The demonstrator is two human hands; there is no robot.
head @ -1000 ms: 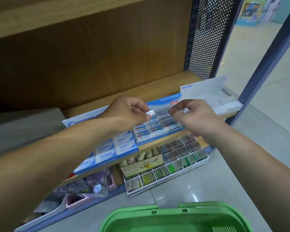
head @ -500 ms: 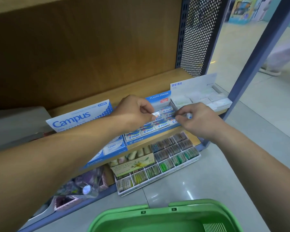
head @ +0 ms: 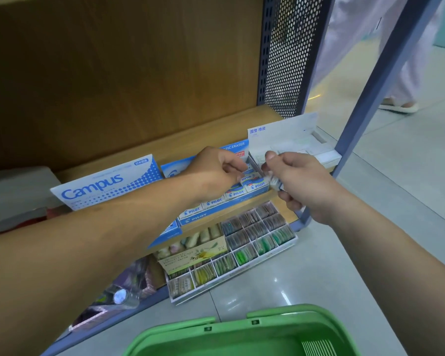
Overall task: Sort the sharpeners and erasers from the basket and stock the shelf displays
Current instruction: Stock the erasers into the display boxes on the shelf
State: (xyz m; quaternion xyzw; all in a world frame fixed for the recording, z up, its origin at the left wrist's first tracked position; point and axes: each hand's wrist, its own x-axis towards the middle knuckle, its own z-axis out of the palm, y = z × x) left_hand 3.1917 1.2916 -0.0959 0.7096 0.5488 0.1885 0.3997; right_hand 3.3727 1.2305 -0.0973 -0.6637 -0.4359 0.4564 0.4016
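My left hand [head: 216, 173] reaches into the back right of the blue Pilot eraser display box [head: 211, 209] on the wooden shelf, its fingers pinched; what they pinch is hidden among the erasers. My right hand [head: 301, 186] hovers at the box's right end, closed on several small white erasers [head: 274, 181]. A white eraser display box [head: 293, 142] stands to the right of the Pilot box. The green basket [head: 242, 335] sits on the floor at the bottom of the view.
A blue Campus display box [head: 106, 183] stands left on the shelf [head: 190, 134]. Below, a divided tray of coloured items [head: 242, 250] juts onto the floor. A blue shelf post [head: 370, 93] rises at right; a person's legs pass behind it [head: 396, 73].
Both hands have shifted right along the Pilot box toward its right end. My left hand has gone down into the box's back row. A person has walked into view behind the post.
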